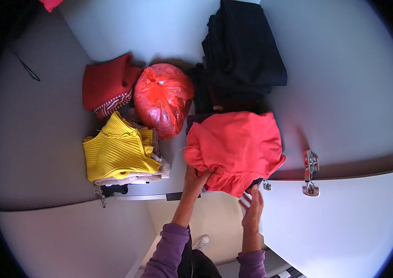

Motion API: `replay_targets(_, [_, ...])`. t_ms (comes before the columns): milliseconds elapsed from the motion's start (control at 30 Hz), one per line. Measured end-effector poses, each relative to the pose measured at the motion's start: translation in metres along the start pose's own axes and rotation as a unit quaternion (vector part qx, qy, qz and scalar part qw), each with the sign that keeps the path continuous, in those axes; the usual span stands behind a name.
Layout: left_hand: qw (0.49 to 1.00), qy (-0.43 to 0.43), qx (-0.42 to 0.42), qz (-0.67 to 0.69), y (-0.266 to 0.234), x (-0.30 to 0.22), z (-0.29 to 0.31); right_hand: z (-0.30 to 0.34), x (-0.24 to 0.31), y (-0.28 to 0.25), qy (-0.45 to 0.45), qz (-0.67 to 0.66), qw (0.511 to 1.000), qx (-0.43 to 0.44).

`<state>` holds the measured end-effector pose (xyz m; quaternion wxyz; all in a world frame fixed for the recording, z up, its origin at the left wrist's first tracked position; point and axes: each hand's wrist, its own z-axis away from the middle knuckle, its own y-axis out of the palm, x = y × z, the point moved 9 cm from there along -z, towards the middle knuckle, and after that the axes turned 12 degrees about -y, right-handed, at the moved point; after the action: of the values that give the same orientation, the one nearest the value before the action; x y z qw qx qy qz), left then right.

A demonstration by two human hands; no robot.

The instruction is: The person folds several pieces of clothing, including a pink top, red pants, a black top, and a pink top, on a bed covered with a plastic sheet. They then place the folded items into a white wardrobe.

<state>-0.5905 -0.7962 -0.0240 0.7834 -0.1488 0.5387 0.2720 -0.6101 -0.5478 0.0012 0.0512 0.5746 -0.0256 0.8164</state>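
A coral-red garment, loosely folded with a gathered edge, lies on top of a pile at the front right of a cupboard shelf. My left hand grips its near left edge; the thumb shows on the cloth, and the other fingers are mostly hidden beneath. At the pile's near right corner is my right hand, its fingers apart and the thumb beside a bit of black cloth that peeks out under the coral garment. Some dark purple cloth shows at the pile's far left.
Left of the pile sit a knotted red plastic bag, folded yellow ribbed knitwear and dark red folded clothes. Black folded clothes are stacked behind. Open white doors with metal hinges flank the shelf.
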Motion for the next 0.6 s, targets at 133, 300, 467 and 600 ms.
replay_targets(133, [0.997,-0.048,0.062,0.016,0.0,-0.004,0.008,0.01,-0.013,0.015,0.083,-0.063,0.995,0.013])
replay_targets(300, [0.979,-0.12,0.125,0.109,-0.001,-0.005,0.018,0.013,-0.007,0.036,0.12,-0.16,0.979,0.041])
replay_targets(467, [0.971,-0.123,0.148,0.14,-0.016,-0.007,0.02,-0.019,0.001,0.056,0.069,-0.23,0.965,0.1])
replay_targets(600, [0.98,-0.135,0.033,0.142,-0.061,0.051,-0.032,-0.022,0.003,0.07,0.09,-0.239,0.961,0.104])
